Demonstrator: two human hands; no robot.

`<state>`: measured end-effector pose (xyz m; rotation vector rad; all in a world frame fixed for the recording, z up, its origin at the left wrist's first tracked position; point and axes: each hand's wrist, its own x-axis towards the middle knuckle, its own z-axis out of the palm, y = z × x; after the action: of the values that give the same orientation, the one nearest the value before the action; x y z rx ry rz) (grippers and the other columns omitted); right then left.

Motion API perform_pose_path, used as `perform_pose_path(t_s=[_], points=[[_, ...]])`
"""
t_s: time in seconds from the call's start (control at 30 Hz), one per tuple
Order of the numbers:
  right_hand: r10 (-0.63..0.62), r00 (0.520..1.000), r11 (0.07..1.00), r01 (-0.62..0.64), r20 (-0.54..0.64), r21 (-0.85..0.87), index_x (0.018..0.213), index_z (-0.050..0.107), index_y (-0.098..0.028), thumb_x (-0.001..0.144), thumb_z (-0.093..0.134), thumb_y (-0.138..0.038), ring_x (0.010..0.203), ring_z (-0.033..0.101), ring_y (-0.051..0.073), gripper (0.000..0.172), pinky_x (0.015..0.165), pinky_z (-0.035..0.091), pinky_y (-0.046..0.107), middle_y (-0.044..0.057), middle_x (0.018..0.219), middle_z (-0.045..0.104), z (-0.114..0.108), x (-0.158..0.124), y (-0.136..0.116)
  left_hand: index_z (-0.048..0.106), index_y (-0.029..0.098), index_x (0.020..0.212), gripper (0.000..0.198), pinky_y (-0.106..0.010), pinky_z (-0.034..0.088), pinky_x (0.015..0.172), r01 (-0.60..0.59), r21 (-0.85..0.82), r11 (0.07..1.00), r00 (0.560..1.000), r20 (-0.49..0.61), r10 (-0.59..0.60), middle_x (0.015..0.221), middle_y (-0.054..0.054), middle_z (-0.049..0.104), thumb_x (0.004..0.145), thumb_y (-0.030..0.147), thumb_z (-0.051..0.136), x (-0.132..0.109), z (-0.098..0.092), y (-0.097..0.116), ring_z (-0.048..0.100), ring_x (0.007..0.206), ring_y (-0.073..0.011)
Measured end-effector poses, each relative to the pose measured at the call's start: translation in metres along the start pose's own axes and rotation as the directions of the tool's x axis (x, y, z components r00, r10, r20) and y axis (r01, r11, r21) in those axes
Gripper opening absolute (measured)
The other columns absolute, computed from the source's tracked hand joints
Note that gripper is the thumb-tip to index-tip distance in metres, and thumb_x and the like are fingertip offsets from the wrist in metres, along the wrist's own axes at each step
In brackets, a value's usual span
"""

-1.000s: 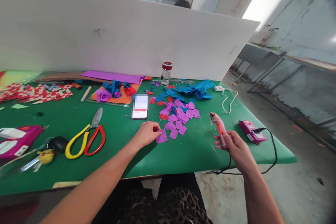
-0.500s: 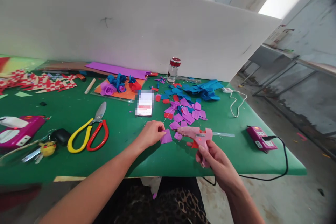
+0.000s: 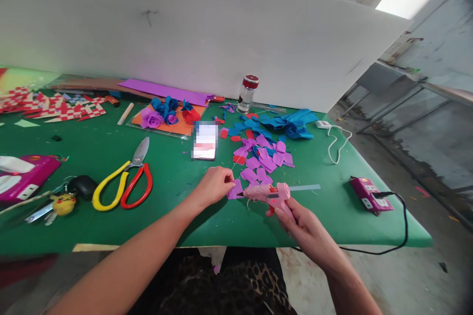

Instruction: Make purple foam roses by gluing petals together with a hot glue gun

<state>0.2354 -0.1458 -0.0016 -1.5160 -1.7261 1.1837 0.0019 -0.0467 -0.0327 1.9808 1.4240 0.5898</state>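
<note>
My left hand (image 3: 213,185) pinches the edge of a purple foam square (image 3: 235,190) lying on the green table (image 3: 185,216), together with a thin wire that slants up from the fingers. My right hand (image 3: 300,223) grips the handle of a pink glue gun (image 3: 268,193), its nozzle pointing left and touching the purple square. A clear glue stick (image 3: 305,188) pokes out of the gun's back. Just beyond lies a heap of purple foam squares (image 3: 263,160) mixed with red and blue pieces.
Yellow-and-red scissors (image 3: 125,182) lie to the left, a phone (image 3: 205,148) at centre, foam roses on an orange sheet (image 3: 167,117), a small jar (image 3: 247,94), blue scraps (image 3: 291,124), a pink power strip (image 3: 367,194) with a black cord, and a white board (image 3: 185,29) behind.
My right hand swung the glue gun from upright at the right, leftward and down, until its nozzle reached the purple square. My left hand kept its pinch on the square.
</note>
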Motion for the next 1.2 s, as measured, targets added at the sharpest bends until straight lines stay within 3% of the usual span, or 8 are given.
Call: perform_pose_path(t_s=[0.3,0.8,1.2], points=[[-0.063,0.998,0.992,0.060,-0.025,-0.110,0.095,0.063,-0.020,0.093,0.046,-0.044,0.070,0.056,0.018,0.030,0.063,0.040,0.025,0.004,0.082,0.066,0.006,0.009,0.001,0.067,0.019,0.061,0.012,-0.027,0.032,0.057,0.017,0.016,1.000,1.000,0.021,-0.017,0.059,-0.001,0.064,0.070,0.016,0.059,0.000,0.000,0.001,0.054,0.059,-0.0153],[-0.089,0.995,0.991,0.084,-0.035,-0.108,0.107,0.062,-0.023,0.093,0.045,-0.040,0.085,0.065,0.023,0.028,0.074,0.046,0.029,0.007,0.095,0.071,0.012,0.009,-0.005,0.066,0.018,0.060,0.013,-0.027,0.031,0.057,-0.012,0.010,1.000,1.000,0.026,0.011,0.059,-0.001,0.063,0.071,0.015,0.059,0.000,-0.001,0.002,0.054,0.058,-0.0146],[-0.134,0.991,0.973,0.130,-0.007,-0.190,0.129,0.049,-0.019,0.096,0.039,-0.039,0.081,0.063,0.021,0.039,0.072,0.047,0.028,0.007,0.092,0.069,0.015,0.012,-0.001,0.066,0.018,0.062,0.013,-0.026,0.031,0.056,-0.002,0.053,0.999,0.999,0.039,0.000,0.059,0.000,0.063,0.072,0.015,0.057,0.000,-0.002,0.003,0.054,0.060,-0.0141]])
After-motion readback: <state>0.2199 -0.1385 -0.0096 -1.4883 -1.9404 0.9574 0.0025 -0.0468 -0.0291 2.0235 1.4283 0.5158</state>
